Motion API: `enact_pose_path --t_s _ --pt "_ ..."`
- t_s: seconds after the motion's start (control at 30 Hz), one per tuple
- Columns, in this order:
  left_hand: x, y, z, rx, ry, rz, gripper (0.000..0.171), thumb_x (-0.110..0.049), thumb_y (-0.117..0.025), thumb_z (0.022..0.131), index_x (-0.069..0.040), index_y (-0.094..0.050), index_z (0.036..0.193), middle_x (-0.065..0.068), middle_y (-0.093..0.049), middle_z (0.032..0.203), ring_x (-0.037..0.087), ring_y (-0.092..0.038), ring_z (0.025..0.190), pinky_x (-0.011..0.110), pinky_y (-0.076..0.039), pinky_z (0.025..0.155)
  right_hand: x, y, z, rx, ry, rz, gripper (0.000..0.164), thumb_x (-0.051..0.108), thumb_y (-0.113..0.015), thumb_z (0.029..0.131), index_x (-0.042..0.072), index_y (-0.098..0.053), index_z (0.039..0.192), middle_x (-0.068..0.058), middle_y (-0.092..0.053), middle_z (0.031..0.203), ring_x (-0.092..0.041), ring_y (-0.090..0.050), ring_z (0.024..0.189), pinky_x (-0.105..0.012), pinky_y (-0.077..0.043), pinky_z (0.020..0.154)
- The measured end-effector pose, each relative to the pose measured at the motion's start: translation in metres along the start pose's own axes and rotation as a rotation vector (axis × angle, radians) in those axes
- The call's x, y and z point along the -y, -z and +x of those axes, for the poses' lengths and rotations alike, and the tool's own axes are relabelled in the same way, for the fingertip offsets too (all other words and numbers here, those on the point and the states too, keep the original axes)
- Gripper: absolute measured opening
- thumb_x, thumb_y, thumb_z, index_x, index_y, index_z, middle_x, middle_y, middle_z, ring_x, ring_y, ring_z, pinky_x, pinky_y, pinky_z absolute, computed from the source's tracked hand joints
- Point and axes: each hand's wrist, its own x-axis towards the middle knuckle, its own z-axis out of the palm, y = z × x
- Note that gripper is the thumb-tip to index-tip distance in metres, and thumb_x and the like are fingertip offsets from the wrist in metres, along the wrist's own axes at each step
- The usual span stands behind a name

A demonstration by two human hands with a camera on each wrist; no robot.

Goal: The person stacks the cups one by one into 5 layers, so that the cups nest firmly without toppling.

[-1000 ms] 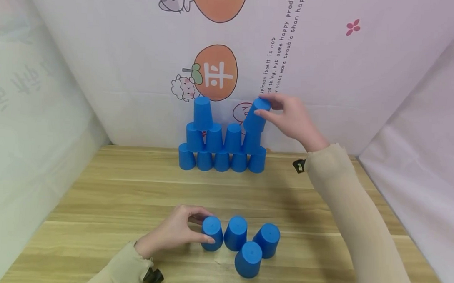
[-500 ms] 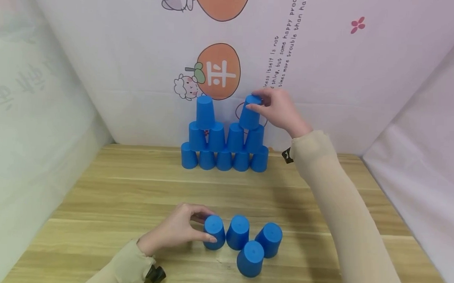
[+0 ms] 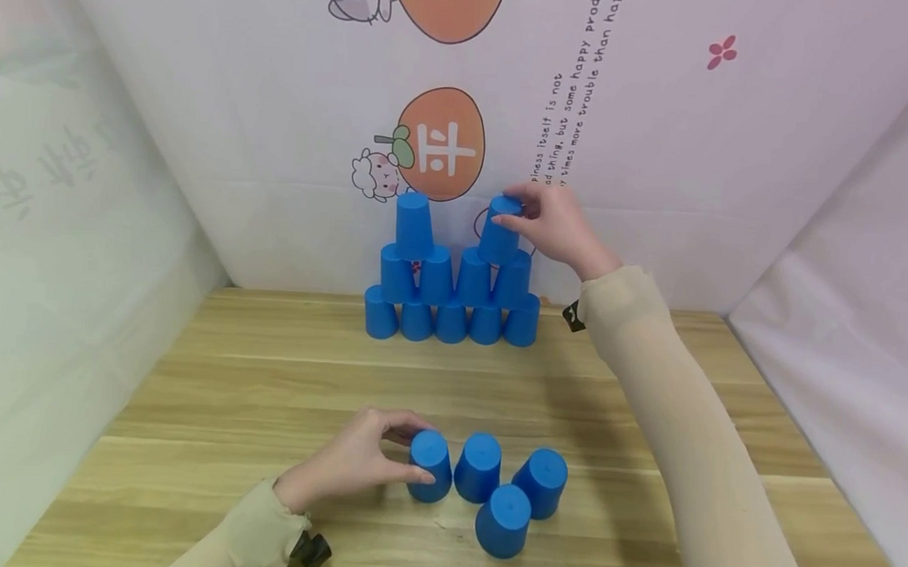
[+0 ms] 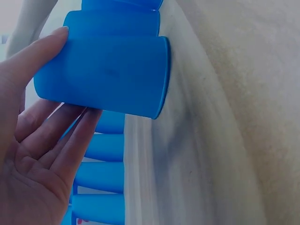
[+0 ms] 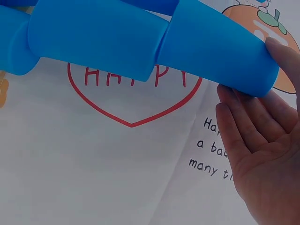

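A wall of upside-down blue cups (image 3: 451,321) stands at the back of the table, with several in the bottom row and several in the row above. On top, one upside-down cup (image 3: 414,226) sits at the left. My right hand (image 3: 559,225) pinches another top cup (image 3: 499,232) between thumb and fingers; its rim meets the second row in the right wrist view. Low in front, my left hand (image 3: 361,460) grips an upside-down cup (image 4: 103,75) by its sides, thumb on one side and fingers on the other. That cup stands on the table.
Right of the left hand stand three more upside-down cups: one beside it (image 3: 479,468), one farther right (image 3: 543,483) and one nearer (image 3: 503,520). Behind the cup wall hangs a printed white cloth (image 3: 631,156). The wooden table (image 3: 286,369) has cloth sides.
My right hand has moved left with its cup, which was tilted and now stands nearly upright on the second row. The left hand stays on its cup.
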Motion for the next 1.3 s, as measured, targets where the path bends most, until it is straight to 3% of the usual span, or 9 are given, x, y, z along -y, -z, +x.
enact_pose_path --t_s 0.2,0.3,0.47,0.67,1.0,1.2,1.3 --pt "-0.009 0.016 0.005 -0.106 -0.068 -0.032 0.05 -0.034 -0.086 0.084 -0.014 -0.068 0.126 -0.009 -0.071 0.114 0.013 -0.067 0.104 0.05 -0.054 0.094 -0.003 -0.003 0.0 -0.002 -0.001 0.003 0.06 0.033 -0.073 0.096 0.007 -0.054 0.146 -0.014 -0.063 0.132 -0.031 -0.063 0.113 -0.046 -0.055 0.095" --pt "-0.018 0.031 0.014 -0.197 -0.148 0.005 0.047 -0.03 -0.087 0.084 -0.015 -0.068 0.124 -0.007 -0.071 0.114 0.014 -0.068 0.104 0.05 -0.055 0.093 -0.005 -0.003 -0.001 -0.004 -0.003 0.013 0.062 0.032 -0.074 0.096 0.007 -0.052 0.148 -0.015 -0.062 0.135 -0.031 -0.063 0.115 -0.047 -0.055 0.095" --pt "-0.042 0.057 0.033 -0.354 -0.273 0.09 0.047 -0.025 -0.089 0.081 -0.015 -0.069 0.123 -0.005 -0.07 0.118 0.014 -0.067 0.106 0.04 -0.057 0.09 -0.006 0.001 -0.005 0.003 -0.008 0.039 0.067 0.034 -0.076 0.094 0.008 -0.05 0.15 -0.015 -0.06 0.138 -0.033 -0.062 0.119 -0.049 -0.054 0.096" --pt "-0.067 0.083 0.058 -0.519 -0.385 0.164 0.049 -0.018 -0.09 0.081 -0.009 -0.069 0.125 0.002 -0.069 0.121 0.019 -0.064 0.109 0.048 -0.055 0.092 -0.009 0.009 -0.017 -0.003 0.008 0.07 0.071 0.036 -0.077 0.093 0.008 -0.048 0.151 -0.014 -0.056 0.144 -0.035 -0.058 0.126 -0.049 -0.05 0.101" --pt "-0.101 0.114 0.091 -0.642 -0.345 0.312 0.055 -0.032 -0.087 0.084 -0.011 -0.068 0.131 0.003 -0.066 0.129 0.018 -0.054 0.124 0.045 -0.044 0.104 -0.013 0.023 -0.056 0.0 0.039 0.065 0.071 0.037 -0.078 0.092 0.012 -0.049 0.151 -0.01 -0.051 0.15 -0.031 -0.052 0.133 -0.052 -0.042 0.109" --pt "-0.113 0.131 0.108 -0.684 -0.315 0.317 0.057 -0.039 -0.084 0.085 -0.014 -0.066 0.133 -0.001 -0.066 0.129 0.013 -0.051 0.124 0.041 -0.04 0.106 -0.015 0.021 -0.086 0.039 0.092 0.018 0.069 0.045 -0.078 0.09 0.013 -0.055 0.146 -0.007 -0.057 0.144 -0.03 -0.055 0.129 -0.054 -0.045 0.106" --pt "-0.116 0.135 0.118 -0.696 -0.277 0.315 0.06 -0.048 -0.08 0.086 -0.017 -0.065 0.135 -0.006 -0.064 0.131 0.009 -0.051 0.123 0.038 -0.039 0.106 -0.02 0.014 -0.105 0.062 0.094 0.048 0.065 0.043 -0.079 0.09 0.014 -0.058 0.144 -0.008 -0.059 0.142 -0.03 -0.056 0.128 -0.056 -0.046 0.103"
